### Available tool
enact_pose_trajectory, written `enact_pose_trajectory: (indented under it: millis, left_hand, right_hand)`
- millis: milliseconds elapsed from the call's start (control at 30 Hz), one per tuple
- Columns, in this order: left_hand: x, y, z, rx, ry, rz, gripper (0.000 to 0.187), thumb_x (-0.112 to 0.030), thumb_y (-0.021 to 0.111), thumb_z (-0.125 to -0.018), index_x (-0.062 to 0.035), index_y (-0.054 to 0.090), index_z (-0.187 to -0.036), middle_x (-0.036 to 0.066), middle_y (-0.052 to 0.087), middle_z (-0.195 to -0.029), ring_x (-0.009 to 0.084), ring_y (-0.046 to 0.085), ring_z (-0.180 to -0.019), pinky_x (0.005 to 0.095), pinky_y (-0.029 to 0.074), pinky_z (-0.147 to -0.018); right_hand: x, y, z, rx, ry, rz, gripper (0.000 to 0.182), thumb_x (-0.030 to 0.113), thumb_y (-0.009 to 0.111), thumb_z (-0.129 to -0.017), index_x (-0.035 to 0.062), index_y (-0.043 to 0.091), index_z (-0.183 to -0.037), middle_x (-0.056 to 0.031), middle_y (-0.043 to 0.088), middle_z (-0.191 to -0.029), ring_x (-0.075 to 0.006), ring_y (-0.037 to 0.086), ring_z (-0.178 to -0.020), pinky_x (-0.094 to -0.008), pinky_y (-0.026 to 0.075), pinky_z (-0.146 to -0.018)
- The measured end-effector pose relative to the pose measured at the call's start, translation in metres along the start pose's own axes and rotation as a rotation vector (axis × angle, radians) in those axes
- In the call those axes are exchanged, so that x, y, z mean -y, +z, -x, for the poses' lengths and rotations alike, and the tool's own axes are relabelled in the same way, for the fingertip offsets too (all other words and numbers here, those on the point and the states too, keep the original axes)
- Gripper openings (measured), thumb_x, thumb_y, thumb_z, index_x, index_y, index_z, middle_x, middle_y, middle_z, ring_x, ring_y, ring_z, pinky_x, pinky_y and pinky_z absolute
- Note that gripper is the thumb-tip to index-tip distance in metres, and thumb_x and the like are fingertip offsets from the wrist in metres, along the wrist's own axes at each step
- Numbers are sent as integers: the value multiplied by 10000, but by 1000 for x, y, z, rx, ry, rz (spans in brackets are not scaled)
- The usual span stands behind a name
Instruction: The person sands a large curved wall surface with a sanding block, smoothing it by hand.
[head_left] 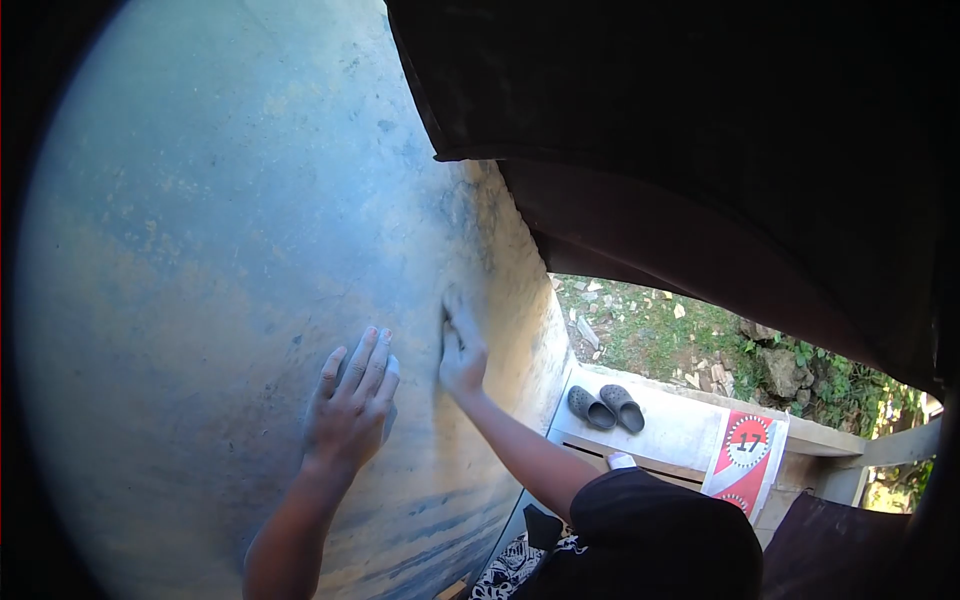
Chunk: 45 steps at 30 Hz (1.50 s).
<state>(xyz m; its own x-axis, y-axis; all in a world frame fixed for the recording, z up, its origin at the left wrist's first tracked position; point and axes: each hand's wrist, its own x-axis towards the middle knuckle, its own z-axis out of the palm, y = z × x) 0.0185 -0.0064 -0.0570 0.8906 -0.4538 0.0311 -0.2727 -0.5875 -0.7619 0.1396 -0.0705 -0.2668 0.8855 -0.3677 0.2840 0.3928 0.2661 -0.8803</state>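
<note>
A large wall (260,230) with a patchy blue-grey and tan surface fills the left and middle of the view. My left hand (352,405) lies against it, fingers stretched and slightly apart, with pale dust on the fingertips. To its right, my right hand (464,355) presses on the wall close to a rough, lit edge. Its fingers are closed and partly blurred, with a dark gap beside the thumb. Whatever it may hold is hidden.
Dark cloth (680,110) hangs across the upper right. Below, a pair of dark clogs (607,408) stands on a white ledge (665,420) beside a red-and-white sheet marked 17 (747,445). Grass and stones (650,330) lie beyond.
</note>
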Motion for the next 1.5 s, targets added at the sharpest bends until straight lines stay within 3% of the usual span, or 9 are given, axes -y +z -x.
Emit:
enact_pose_trajectory:
  millis: [167,333,367,467,567,833,1067,1367,1500]
  left_hand:
    - [1,1,-2,-11,14,-26,347,-310,605,-962,-180,714,-1265,53,526,-1614,180,386,-1555,442,224,-1273]
    - [0,2,-1,-38,21,-42,346,-304,609,-956,-177,722,-1257,57,535,-1607,181,399,-1548,444,230,-1268]
    - [-1,2,-1,-27,16,-22,344,-305,610,-956,-176,724,-1254,56,538,-1606,181,403,-1546,444,227,-1269]
    - [-2,2,-3,-20,1,5,341,-308,613,-955,-176,728,-1247,53,539,-1606,180,407,-1544,444,220,-1270]
    - [-2,3,-2,-7,4,-12,365,-320,607,-960,-179,718,-1278,47,520,-1622,178,393,-1551,442,207,-1278]
    - [-6,8,-4,69,61,-162,554,-391,552,-994,-217,577,-1519,23,366,-1726,180,280,-1610,464,132,-1325]
    - [-14,10,-2,129,96,-127,542,-382,535,-1009,-209,577,-1521,24,375,-1721,182,272,-1613,482,110,-1337]
    - [-16,21,2,7,73,38,460,-270,562,-975,-119,666,-1396,75,494,-1640,220,360,-1577,480,198,-1314]
    - [-16,17,1,6,65,71,438,-260,560,-972,-110,683,-1364,80,520,-1618,217,372,-1570,472,196,-1312]
  right_hand:
    - [-62,-28,9,116,-330,110,473,-84,567,-981,-16,621,-1445,-265,600,-1484,-373,563,-1420,-368,466,-1146]
    - [-97,-24,-47,-266,288,239,410,42,565,-1054,33,617,-1460,-241,639,-1446,-341,658,-1304,-337,511,-1075]
    - [-31,-32,-58,43,785,161,450,22,565,-1044,56,595,-1492,-239,612,-1481,-352,618,-1361,-324,476,-1114]
    - [-2,-2,5,0,-2,31,465,-57,567,-1009,15,612,-1466,-227,505,-1593,-326,580,-1410,-345,495,-1110]
    - [-19,-13,32,143,-260,81,415,-35,522,-1046,-20,609,-1452,-244,554,-1546,-303,508,-1479,-325,426,-1174]
    - [-86,-35,-46,-115,256,193,385,48,569,-1068,-29,615,-1443,-216,587,-1526,-233,563,-1427,-293,450,-1144]
    - [-22,-26,32,235,-318,76,529,-128,606,-911,36,669,-1410,-244,514,-1578,-374,509,-1468,-386,473,-1162]
    - [-87,-28,-47,-124,194,52,400,-4,580,-1039,0,640,-1435,-238,524,-1578,-312,504,-1481,-348,436,-1169]
    - [-24,-22,0,35,20,50,405,-7,568,-1042,8,639,-1441,-241,531,-1572,-326,487,-1493,-348,422,-1177]
